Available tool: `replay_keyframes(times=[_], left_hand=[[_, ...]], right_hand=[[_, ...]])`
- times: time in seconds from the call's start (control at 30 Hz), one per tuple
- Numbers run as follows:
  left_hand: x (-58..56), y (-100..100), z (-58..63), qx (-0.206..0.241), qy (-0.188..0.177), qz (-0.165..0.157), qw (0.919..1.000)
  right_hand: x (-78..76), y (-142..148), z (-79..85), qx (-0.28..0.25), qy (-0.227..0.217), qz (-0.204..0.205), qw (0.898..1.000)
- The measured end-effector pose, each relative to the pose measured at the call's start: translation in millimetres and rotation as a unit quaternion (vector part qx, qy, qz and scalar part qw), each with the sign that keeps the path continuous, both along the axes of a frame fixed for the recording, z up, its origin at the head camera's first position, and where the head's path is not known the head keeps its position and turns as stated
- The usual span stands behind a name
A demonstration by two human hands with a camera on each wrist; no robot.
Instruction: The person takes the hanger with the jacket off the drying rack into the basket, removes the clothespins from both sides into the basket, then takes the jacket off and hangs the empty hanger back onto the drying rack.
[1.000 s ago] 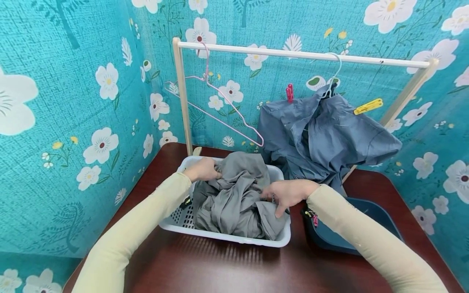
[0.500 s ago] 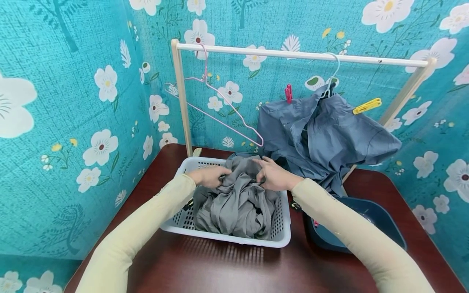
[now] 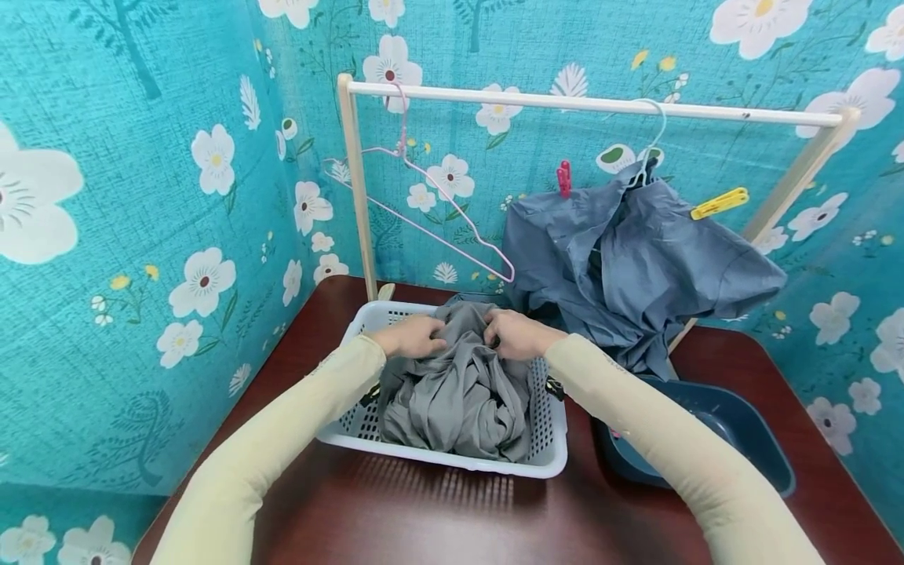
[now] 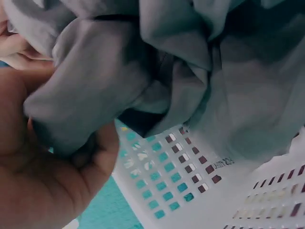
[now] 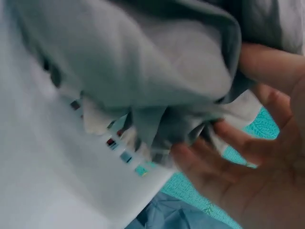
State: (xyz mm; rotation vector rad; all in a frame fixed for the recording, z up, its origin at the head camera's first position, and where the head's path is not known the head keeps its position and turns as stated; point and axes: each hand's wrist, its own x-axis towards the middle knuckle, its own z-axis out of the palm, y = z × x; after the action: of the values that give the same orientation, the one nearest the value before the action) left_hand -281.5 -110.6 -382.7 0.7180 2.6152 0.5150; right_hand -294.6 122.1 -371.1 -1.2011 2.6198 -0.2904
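Note:
A crumpled grey garment (image 3: 452, 400) lies bunched in a white plastic basket (image 3: 487, 463) with perforated walls. At its far side, my left hand (image 3: 408, 336) grips a fold of the fabric. In the left wrist view, the thumb and fingers of that hand (image 4: 52, 162) curl round the bunched cloth. Opposite it, my right hand (image 3: 517, 333) holds the raised part of the same garment. The right wrist view has the right fingers (image 5: 205, 162) under a hanging fold, with the thumb above. Folds hide part of the fingertips.
A white rail (image 3: 480, 96) on wooden posts stands behind the basket. From it hang a pink hanger (image 3: 459, 212) and a blue-grey garment (image 3: 650, 251) with a red clothespin (image 3: 563, 179) and a yellow clothespin (image 3: 720, 204). A dark blue tub (image 3: 749, 439) stands at right.
My right hand has moved from the basket's right side to the garment's far part and now grips it. My left hand has shifted slightly right. Cloth has drawn away from the basket's right wall.

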Motion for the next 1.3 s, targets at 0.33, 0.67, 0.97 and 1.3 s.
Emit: replay_keyframes(times=[0.33, 0.67, 0.97, 1.3], left_hand=[[-42.2, 6.8, -7.4, -0.005, 0.068, 0.099, 0.9928], [-58.4, 8.3, -13.0, 0.033, 0.12, 0.127, 0.9841], [-38.2, -0.8, 1.5, 0.072, 0.101, 0.047, 0.9911], [-10.2, -1.0, 3.0, -0.034, -0.013, -0.051, 0.998]], right_hand=[[-3.8, -4.9, -4.2, 0.024, -0.006, 0.009, 1.0], [-7.3, 3.6, 0.9, -0.073, -0.047, -0.035, 0.996], [-4.2, 7.1, 1.3, -0.124, -0.014, -0.085, 0.989], [-4.1, -13.2, -9.1, -0.032, -0.023, -0.005, 0.999]])
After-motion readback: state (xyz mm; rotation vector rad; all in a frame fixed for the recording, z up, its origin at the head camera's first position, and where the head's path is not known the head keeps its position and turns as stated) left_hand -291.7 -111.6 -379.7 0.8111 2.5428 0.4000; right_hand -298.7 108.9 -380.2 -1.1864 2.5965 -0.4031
